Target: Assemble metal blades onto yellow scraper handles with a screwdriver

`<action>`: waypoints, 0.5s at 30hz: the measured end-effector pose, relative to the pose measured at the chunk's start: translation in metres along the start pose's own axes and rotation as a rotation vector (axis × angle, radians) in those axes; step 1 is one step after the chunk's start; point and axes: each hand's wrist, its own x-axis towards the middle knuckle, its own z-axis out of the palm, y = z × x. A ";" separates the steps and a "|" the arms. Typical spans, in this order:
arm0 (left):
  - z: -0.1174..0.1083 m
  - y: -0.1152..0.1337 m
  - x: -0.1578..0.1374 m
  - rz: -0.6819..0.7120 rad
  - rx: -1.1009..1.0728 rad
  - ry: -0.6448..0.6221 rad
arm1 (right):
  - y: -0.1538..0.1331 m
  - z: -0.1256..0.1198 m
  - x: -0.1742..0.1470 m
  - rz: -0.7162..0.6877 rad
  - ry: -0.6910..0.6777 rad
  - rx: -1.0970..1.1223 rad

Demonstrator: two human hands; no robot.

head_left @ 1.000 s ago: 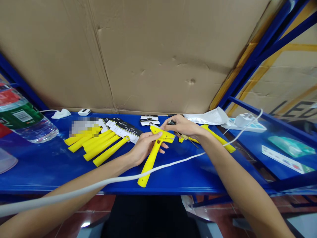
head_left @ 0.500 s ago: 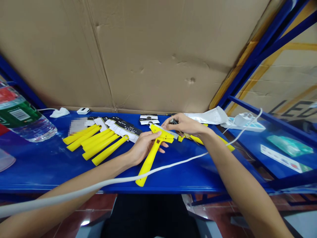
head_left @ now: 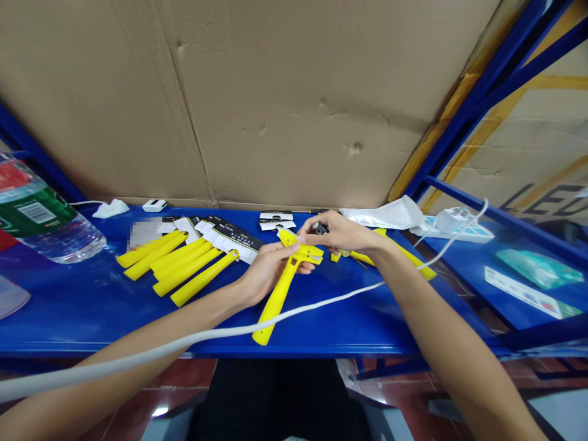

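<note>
My left hand (head_left: 271,269) is closed round the head of a yellow scraper (head_left: 278,300), thumb on top. The scraper's handle slants down toward the table's front edge. A pale blade-like strip (head_left: 287,236) shows along the head's upper left edge. My right hand (head_left: 328,229) is closed, its fingertips touching the far side of the head. A small dark cylindrical tool (head_left: 320,228) sticks out between its fingers; the rest is hidden. Under and beside this hand lie more yellow scraper parts (head_left: 404,251), partly covered by it.
Several yellow scrapers (head_left: 202,282) with black-and-white cards (head_left: 232,236) lie at left on the blue table (head_left: 220,334). A water bottle (head_left: 41,214) stands far left. A white cable (head_left: 220,334) crosses before my arms. A power strip (head_left: 459,231) and white pouch (head_left: 390,214) lie right.
My right fingers have moved slightly left along the scraper's head. The metal strip that stuck out at the head's right end no longer shows. My left hand holds still.
</note>
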 end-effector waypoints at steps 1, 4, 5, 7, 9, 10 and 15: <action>-0.001 -0.001 0.001 0.007 -0.003 -0.001 | 0.000 0.000 0.000 -0.005 0.003 0.007; -0.002 -0.002 0.002 0.038 -0.007 -0.004 | 0.001 -0.002 0.000 -0.019 0.011 0.054; -0.002 -0.002 0.001 0.047 -0.006 -0.005 | 0.001 -0.003 0.000 -0.019 0.011 0.073; -0.002 -0.002 0.001 0.057 0.002 -0.014 | 0.000 -0.004 -0.001 -0.007 0.011 0.106; -0.002 -0.001 0.000 0.062 0.015 -0.033 | -0.001 -0.004 -0.002 0.016 0.021 0.134; -0.001 -0.001 0.000 0.066 0.021 -0.042 | -0.002 -0.004 -0.002 0.029 0.028 0.147; 0.001 -0.001 -0.002 0.072 0.052 -0.026 | -0.003 0.000 -0.001 0.048 0.038 0.169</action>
